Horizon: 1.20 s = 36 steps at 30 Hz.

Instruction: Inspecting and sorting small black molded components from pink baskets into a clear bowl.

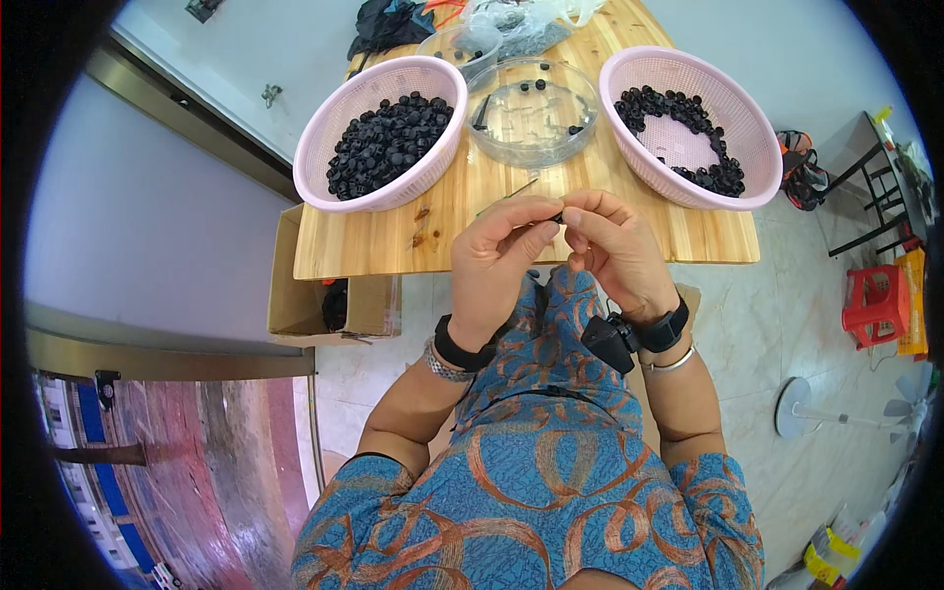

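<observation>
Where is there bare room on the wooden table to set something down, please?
Bare wood runs along the table's near edge, below the left pink basket and under the right pink basket. The middle is crowded: the clear bowl sits between the baskets, and both hands, left hand and right hand, hover there.

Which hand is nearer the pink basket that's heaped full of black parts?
Left. The left hand sits just below the full pink basket; the right hand lies farther right, closer to the other basket.
</observation>
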Available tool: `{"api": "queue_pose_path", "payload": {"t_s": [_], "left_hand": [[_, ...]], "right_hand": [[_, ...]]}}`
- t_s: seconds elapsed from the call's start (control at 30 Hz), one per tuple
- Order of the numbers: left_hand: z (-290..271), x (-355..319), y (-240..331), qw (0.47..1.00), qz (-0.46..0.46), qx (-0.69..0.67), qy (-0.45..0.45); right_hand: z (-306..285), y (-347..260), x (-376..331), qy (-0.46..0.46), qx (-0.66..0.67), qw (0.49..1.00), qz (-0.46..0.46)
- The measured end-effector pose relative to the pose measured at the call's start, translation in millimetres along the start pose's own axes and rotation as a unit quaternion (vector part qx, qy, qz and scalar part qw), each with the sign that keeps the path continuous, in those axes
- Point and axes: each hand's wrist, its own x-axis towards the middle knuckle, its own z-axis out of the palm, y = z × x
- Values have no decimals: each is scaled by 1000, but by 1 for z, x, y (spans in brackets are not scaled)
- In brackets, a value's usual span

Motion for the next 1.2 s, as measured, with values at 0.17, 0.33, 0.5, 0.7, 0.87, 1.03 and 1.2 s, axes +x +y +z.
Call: {"api": "queue_pose_path", "payload": {"t_s": [0.17,0.33,0.5,0.7,0.87,1.03,1.2], "left_hand": [[-2,3,1,981,125,150,-16],[-2,3,6,946,176,271,-9],[3,3,1,928,203,311,11],[2,5,-4,953,157,258,2],[-4,5,-10,998,-56,2,0],[-5,4,-10,935,-182,-305,10],[-12,3,-13,881,-218,-419,-31]], "right_hand": [[-4,-2,0,-17,8,1000,25],[-4,4,-2,-9,11,999,31],[0,14,-2,14,30,999,2],[4,21,-3,48,27,997,-52],[9,18,-5,34,33,994,-94],[10,12,-8,54,-58,984,-162],[11,12,-14,41,-150,957,-245]]}}
